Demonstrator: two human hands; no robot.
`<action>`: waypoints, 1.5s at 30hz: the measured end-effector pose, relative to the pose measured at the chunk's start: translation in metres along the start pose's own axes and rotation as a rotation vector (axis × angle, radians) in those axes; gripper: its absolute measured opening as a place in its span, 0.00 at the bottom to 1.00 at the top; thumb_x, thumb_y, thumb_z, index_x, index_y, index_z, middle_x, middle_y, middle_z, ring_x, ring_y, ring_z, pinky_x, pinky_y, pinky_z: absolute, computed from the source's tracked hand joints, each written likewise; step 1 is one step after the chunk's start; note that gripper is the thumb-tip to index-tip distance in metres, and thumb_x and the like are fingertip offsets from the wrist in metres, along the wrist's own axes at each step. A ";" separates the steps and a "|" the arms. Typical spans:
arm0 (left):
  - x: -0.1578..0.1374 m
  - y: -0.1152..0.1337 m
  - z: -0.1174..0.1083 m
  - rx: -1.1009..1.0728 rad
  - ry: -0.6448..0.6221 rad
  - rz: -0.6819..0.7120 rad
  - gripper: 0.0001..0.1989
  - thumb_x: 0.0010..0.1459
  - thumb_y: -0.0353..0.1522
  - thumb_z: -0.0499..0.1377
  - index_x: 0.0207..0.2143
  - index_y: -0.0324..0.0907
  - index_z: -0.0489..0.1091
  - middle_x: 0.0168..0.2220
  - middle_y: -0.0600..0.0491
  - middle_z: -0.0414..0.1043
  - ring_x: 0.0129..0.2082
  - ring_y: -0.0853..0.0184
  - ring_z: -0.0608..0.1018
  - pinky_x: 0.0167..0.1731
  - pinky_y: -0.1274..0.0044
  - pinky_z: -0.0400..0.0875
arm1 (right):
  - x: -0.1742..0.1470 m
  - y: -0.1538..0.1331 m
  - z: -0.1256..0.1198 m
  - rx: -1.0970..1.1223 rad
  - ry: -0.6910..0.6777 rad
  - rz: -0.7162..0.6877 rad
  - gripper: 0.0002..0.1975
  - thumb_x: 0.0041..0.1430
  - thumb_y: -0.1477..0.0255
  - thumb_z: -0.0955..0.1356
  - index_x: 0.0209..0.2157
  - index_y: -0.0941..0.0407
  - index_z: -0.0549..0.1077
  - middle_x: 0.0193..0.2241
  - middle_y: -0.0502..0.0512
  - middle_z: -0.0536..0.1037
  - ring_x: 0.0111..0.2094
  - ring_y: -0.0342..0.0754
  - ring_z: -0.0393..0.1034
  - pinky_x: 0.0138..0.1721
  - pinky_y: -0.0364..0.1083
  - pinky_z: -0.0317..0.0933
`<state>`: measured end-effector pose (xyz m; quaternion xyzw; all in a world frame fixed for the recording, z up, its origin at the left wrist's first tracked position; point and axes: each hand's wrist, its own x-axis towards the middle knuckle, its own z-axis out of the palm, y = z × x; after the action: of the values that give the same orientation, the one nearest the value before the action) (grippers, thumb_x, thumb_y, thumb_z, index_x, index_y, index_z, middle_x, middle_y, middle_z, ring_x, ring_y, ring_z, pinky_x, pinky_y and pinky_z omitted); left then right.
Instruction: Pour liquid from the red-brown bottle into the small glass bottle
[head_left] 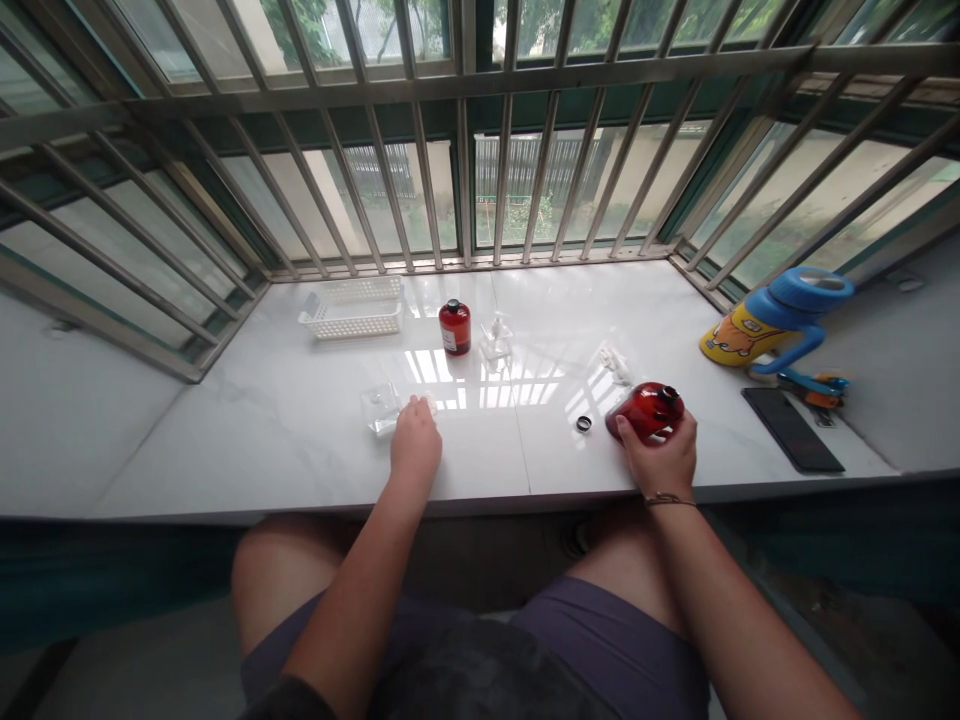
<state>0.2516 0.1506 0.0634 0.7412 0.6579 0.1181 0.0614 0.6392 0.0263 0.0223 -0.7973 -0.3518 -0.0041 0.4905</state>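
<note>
My right hand (664,455) grips a red round bottle (645,408) that lies tilted on the white sill (300,450), its open neck pointing right. A small black ring-shaped cap (583,423) lies just left of it. My left hand (415,440) rests on the sill, its fingers on a clear plastic bottle (382,408) lying flat. Farther back stand a small red bottle with a black cap (454,327) and a clear pump head (496,340). Another clear pump piece (616,365) lies behind the red bottle.
A white plastic basket (352,308) sits at the back left. On the right are a blue and yellow kids' cup (772,320), a dark phone (791,428) and small colourful tools (814,385). Metal window bars (480,160) enclose the sill. My knees are below the edge.
</note>
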 end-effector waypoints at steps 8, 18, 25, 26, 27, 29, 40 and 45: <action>0.019 0.006 0.001 0.037 -0.148 0.034 0.29 0.67 0.15 0.46 0.68 0.27 0.66 0.72 0.33 0.61 0.74 0.57 0.65 0.71 0.70 0.63 | 0.001 -0.001 0.000 0.003 -0.004 -0.001 0.54 0.45 0.45 0.80 0.68 0.55 0.65 0.59 0.67 0.75 0.40 0.55 0.78 0.41 0.55 0.74; 0.049 0.033 0.005 0.028 -0.175 0.119 0.24 0.70 0.18 0.50 0.63 0.36 0.71 0.71 0.36 0.64 0.69 0.55 0.72 0.65 0.68 0.70 | 0.001 -0.003 -0.001 -0.008 -0.009 0.005 0.54 0.46 0.44 0.79 0.68 0.55 0.64 0.59 0.66 0.75 0.39 0.54 0.77 0.41 0.54 0.74; 0.062 0.058 0.016 0.012 -0.178 0.229 0.27 0.65 0.16 0.51 0.63 0.40 0.71 0.70 0.40 0.66 0.67 0.57 0.73 0.63 0.67 0.71 | 0.002 0.002 0.001 0.000 -0.001 -0.009 0.55 0.46 0.43 0.79 0.68 0.55 0.64 0.59 0.66 0.74 0.41 0.55 0.78 0.42 0.54 0.74; 0.063 0.062 0.018 0.012 -0.178 0.236 0.27 0.64 0.15 0.51 0.62 0.39 0.71 0.70 0.39 0.67 0.67 0.56 0.74 0.62 0.68 0.72 | 0.002 0.002 0.001 -0.001 -0.003 -0.007 0.55 0.45 0.43 0.79 0.68 0.55 0.64 0.59 0.66 0.74 0.41 0.55 0.78 0.42 0.54 0.74; 0.064 0.067 0.020 0.013 -0.179 0.240 0.27 0.64 0.15 0.52 0.61 0.38 0.71 0.69 0.37 0.68 0.66 0.56 0.75 0.61 0.67 0.73 | 0.002 0.002 0.001 -0.003 -0.005 -0.005 0.54 0.45 0.43 0.79 0.68 0.55 0.64 0.59 0.66 0.75 0.40 0.55 0.78 0.42 0.54 0.74; 0.066 0.076 0.024 0.014 -0.184 0.248 0.26 0.63 0.14 0.53 0.60 0.36 0.73 0.67 0.34 0.69 0.63 0.54 0.78 0.60 0.67 0.74 | 0.002 0.003 0.001 -0.007 -0.006 0.000 0.54 0.45 0.43 0.79 0.68 0.54 0.64 0.58 0.65 0.75 0.40 0.55 0.78 0.41 0.54 0.74; 0.084 0.116 0.035 -0.074 -0.257 0.450 0.14 0.70 0.27 0.60 0.57 0.40 0.75 0.62 0.42 0.75 0.59 0.53 0.79 0.62 0.59 0.73 | 0.002 -0.002 0.000 0.017 -0.014 -0.017 0.53 0.47 0.44 0.79 0.68 0.54 0.64 0.58 0.65 0.74 0.40 0.53 0.77 0.41 0.52 0.74; 0.091 0.107 0.031 -0.159 -0.292 0.580 0.25 0.65 0.18 0.53 0.55 0.49 0.78 0.65 0.52 0.75 0.65 0.58 0.76 0.68 0.66 0.66 | 0.002 -0.002 0.000 0.020 0.001 -0.024 0.53 0.47 0.43 0.79 0.68 0.55 0.65 0.58 0.65 0.75 0.41 0.54 0.77 0.42 0.53 0.75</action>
<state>0.3724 0.2292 0.0690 0.8995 0.3927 0.0740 0.1767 0.6394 0.0282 0.0242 -0.7881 -0.3610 -0.0069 0.4986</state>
